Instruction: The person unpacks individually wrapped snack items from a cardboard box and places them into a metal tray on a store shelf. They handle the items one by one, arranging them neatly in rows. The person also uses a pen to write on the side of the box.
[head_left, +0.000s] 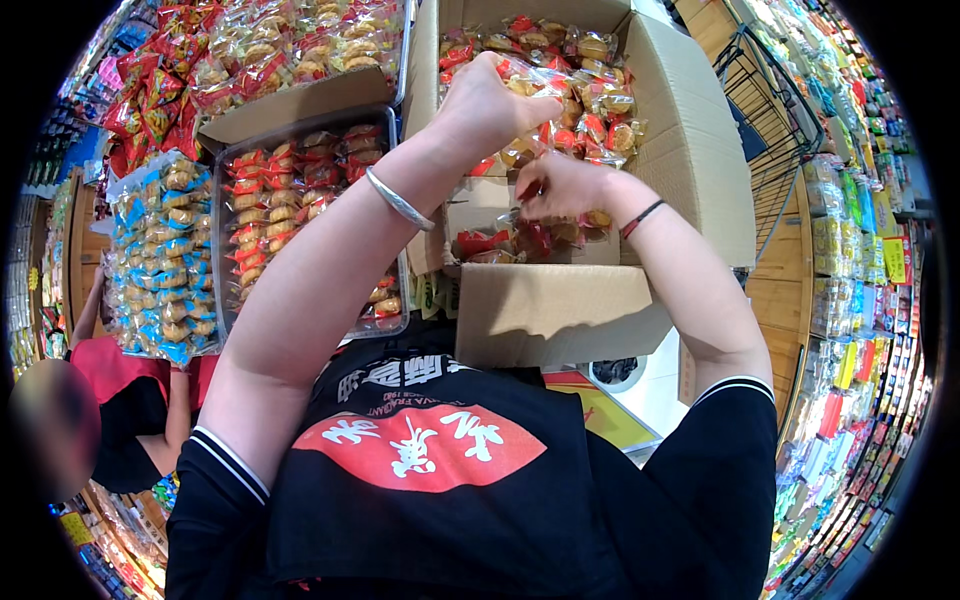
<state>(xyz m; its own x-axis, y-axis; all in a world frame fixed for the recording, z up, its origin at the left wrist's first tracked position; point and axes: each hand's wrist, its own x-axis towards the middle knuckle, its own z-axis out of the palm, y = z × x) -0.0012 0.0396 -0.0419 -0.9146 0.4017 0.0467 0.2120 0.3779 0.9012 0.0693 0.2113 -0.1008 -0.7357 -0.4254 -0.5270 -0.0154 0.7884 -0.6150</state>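
Note:
My left hand (501, 97) reaches into an open cardboard box (694, 135) among individually wrapped pastries (607, 97) in clear and red film. Wrappers lie around its thumb and fingers, so a firm grip cannot be made out. My right hand (574, 186) is closer to me in the same box, blurred, with its fingers curled above more wrapped pastries (559, 232). Whether it holds one is hidden. A bare patch of cardboard shows between the near packets and the heap. The box's near flap (555, 307) folds down towards my body.
Left of the box stands a clear plastic bin (220, 225) of red-wrapped pastries in rows. Beside it are blue-wrapped pastries (165, 255) and red snack packets (157, 90). A wire basket (772, 112) is at right, near stocked shelves (855, 300). Another person (135, 412) is at left.

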